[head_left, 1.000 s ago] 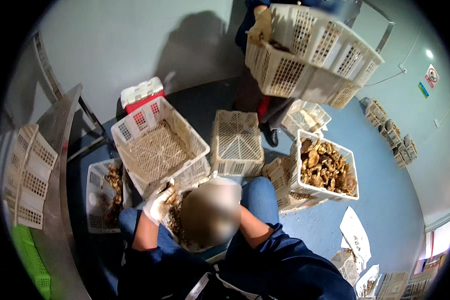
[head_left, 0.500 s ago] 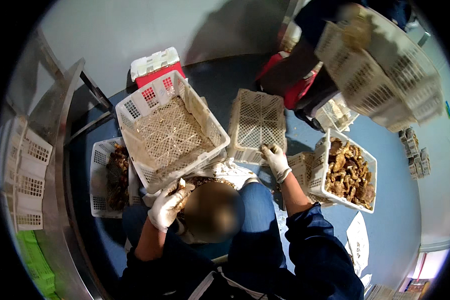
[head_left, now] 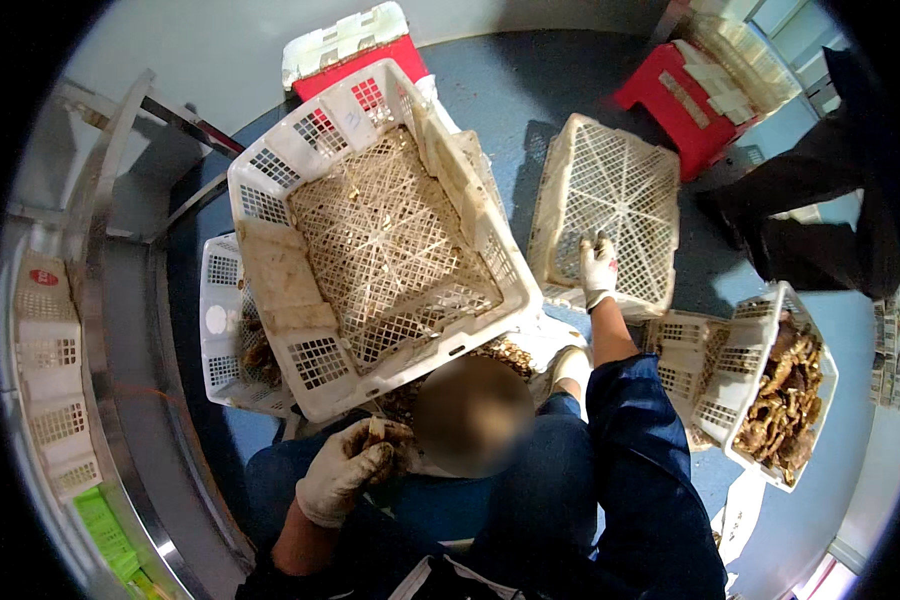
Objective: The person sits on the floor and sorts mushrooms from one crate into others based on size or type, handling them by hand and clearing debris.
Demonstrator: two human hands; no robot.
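Note:
My left hand (head_left: 370, 455), in a soiled white glove, is closed on a small brown mushroom piece (head_left: 388, 435) low in the centre, beside a heavily blurred patch that hides what lies there. My right hand (head_left: 598, 262), also gloved, reaches out and lays slightly bent, parted fingers on the mesh base of an upturned white crate (head_left: 620, 175). Between and above my hands a large soiled white crate (head_left: 280, 345) stands tilted, with dirt and bits on its floor. Below its front edge lies a heap of small brown pieces (head_left: 495, 350) on white material.
A crate of brown mushrooms (head_left: 780, 400) sits at right on another crate (head_left: 680, 360). Another crate (head_left: 225, 355) is at left by a steel table (head_left: 100, 330). Red boxes (head_left: 675, 105) stand behind. A co-worker's dark-clothed legs (head_left: 800, 200) are at far right.
My view has tilted and shifted. My right hand has moved from the upturned crate's near edge onto its base. The co-worker carrying a crate has moved rightward, mostly out of view.

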